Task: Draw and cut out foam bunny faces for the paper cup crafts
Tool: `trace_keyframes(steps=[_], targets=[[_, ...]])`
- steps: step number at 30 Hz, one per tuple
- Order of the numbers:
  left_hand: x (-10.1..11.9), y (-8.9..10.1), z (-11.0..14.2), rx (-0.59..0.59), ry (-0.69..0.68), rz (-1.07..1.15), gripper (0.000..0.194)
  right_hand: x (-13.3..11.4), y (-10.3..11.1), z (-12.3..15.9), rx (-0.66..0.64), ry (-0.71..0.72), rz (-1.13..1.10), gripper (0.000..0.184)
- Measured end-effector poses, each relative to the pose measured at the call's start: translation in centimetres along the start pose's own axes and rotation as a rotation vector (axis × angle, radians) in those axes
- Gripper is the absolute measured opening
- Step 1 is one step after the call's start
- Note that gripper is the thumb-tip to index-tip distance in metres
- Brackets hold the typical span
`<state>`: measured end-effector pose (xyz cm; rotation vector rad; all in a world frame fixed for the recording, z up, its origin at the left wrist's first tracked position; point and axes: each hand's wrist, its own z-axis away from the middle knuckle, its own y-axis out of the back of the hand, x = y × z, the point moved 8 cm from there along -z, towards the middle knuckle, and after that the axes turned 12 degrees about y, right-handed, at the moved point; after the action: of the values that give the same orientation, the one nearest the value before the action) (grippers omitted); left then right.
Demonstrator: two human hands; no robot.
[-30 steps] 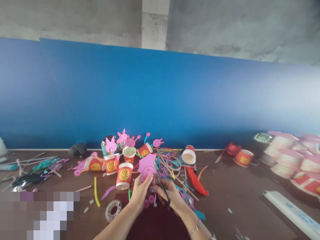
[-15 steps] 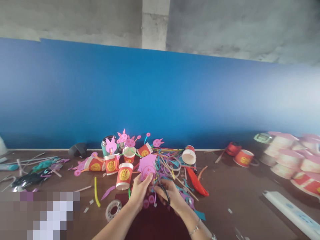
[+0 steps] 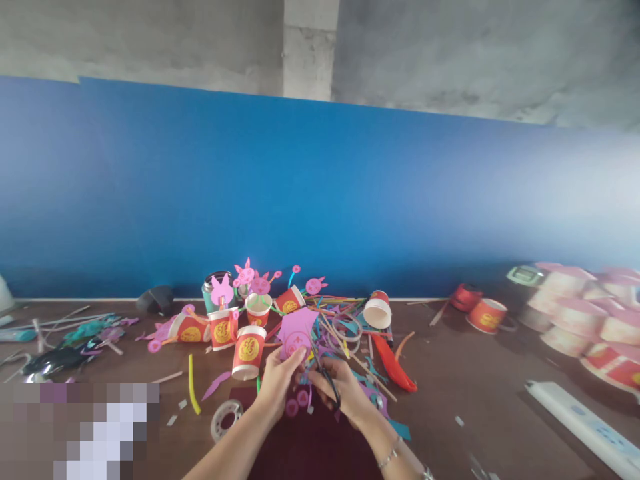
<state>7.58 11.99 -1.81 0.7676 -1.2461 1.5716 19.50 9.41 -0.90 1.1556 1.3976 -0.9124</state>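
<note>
My left hand (image 3: 281, 379) pinches the lower edge of a piece of pink paper (image 3: 298, 327) that has a round face drawn on it. In my right hand (image 3: 340, 387) is a pair of dark-handled scissors (image 3: 327, 377), its blades pointing up along the paper's right side. How far the blades are apart I cannot tell. Just below my hands lie small pink paper discs (image 3: 297, 404). A red-and-white paper cup (image 3: 248, 352) stands left of the paper, with more cups bearing pink paper heads (image 3: 221, 290) behind it.
Coloured strips and paper scraps (image 3: 345, 330) are heaped behind my right hand, beside a red balloon-like piece (image 3: 395, 363). A tape roll (image 3: 227, 420) lies near my left forearm. At the right are a white power strip (image 3: 585, 427) and stacked paper bowls (image 3: 575, 313).
The pink paper has turned slightly between my fingers, its upper part tilting to the right. Both hands stay in nearly the same place.
</note>
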Motion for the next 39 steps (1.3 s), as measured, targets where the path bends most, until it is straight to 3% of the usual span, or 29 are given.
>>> trace_keyframes(steps=[17, 30, 39], targets=[[0.56, -0.67, 0.56, -0.059, 0.023, 0.011, 0.046, 0.07, 0.19, -0.04, 0.02, -0.014, -0.009, 0.044], [0.07, -0.12, 0.11, 0.006, -0.007, 0.022, 0.044, 0.09, -0.55, -0.03, -0.021, -0.024, -0.037, 0.045], [-0.1, -0.29, 0.14, -0.018, -0.018, -0.009, 0.043, -0.28, -0.54, -0.07, 0.004, -0.006, -0.049, 0.045]])
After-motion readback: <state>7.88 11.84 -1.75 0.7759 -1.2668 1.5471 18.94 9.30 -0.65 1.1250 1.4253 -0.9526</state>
